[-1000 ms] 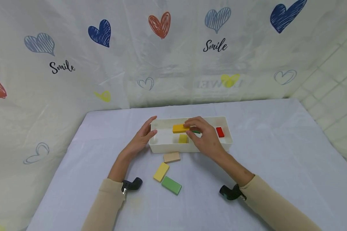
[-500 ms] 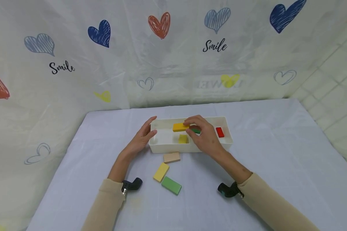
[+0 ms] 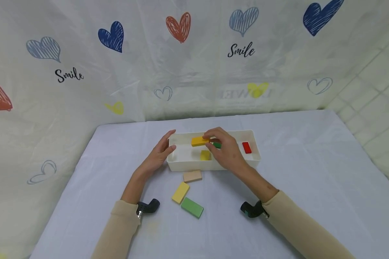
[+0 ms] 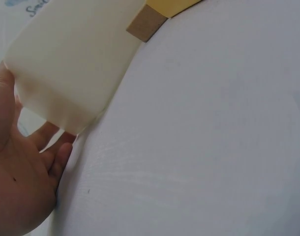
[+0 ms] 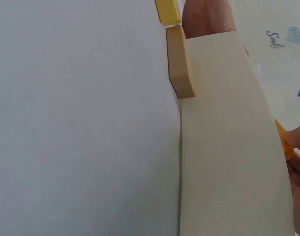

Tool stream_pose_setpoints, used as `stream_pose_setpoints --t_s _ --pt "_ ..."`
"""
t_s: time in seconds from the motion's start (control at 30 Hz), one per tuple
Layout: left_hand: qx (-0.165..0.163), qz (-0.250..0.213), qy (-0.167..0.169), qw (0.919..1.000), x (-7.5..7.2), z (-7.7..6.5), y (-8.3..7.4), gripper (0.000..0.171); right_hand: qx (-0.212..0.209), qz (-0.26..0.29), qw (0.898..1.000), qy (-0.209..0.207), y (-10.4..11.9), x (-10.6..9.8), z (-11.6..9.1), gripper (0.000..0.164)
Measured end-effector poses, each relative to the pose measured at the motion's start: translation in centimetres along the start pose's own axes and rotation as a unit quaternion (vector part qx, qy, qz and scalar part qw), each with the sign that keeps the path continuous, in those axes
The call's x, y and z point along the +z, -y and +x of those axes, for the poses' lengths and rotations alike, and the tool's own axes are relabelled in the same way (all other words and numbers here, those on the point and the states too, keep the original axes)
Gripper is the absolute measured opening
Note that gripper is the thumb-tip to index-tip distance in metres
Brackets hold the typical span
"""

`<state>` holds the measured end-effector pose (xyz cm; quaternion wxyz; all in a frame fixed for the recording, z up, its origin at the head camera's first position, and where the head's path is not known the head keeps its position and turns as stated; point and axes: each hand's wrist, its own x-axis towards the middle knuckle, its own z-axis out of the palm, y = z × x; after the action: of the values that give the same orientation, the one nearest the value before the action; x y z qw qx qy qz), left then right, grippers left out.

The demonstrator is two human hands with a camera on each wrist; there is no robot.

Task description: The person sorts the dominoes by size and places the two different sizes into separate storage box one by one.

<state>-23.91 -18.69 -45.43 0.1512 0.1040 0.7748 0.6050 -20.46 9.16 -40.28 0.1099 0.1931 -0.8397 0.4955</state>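
Note:
My right hand (image 3: 226, 149) pinches a yellow-orange block (image 3: 199, 141) between thumb and fingers, above the long white box (image 3: 184, 166). In the right wrist view this block (image 5: 283, 140) shows partly behind the box wall. My left hand (image 3: 157, 153) holds the box's left end, thumb at the rim and fingers round the outside; the left wrist view shows its fingertips at the lower corner. Inside the box are a yellow block (image 3: 205, 155), a red block (image 3: 246, 147) and a green block (image 3: 217, 145), the green one partly hidden by my right hand.
In front of the box lie a plain wooden block (image 3: 192, 176), a pale yellow block (image 3: 180, 192) and a light green block (image 3: 192, 208). A white cloth covers the table (image 3: 220, 223). Behind it hangs a sheet (image 3: 201, 72) printed with hearts.
My right hand has shifted slightly left and away from me, carrying the yellow-orange block with it. My left hand and the box have stayed in place.

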Motion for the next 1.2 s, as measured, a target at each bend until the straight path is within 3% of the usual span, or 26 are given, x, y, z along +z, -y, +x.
stream_pose_setpoints --t_s 0.63,1.2 --pt "0.002 0.01 -0.001 0.9999 0.0 0.0 0.0 0.06 -0.009 -0.004 1.0 0.004 -0.4 0.1 1.2 0.021" --pt "0.0 0.006 0.0 1.0 0.0 -0.2 -0.2 0.061 -0.011 -0.051 0.999 0.015 -0.9 0.6 2.0 0.023"
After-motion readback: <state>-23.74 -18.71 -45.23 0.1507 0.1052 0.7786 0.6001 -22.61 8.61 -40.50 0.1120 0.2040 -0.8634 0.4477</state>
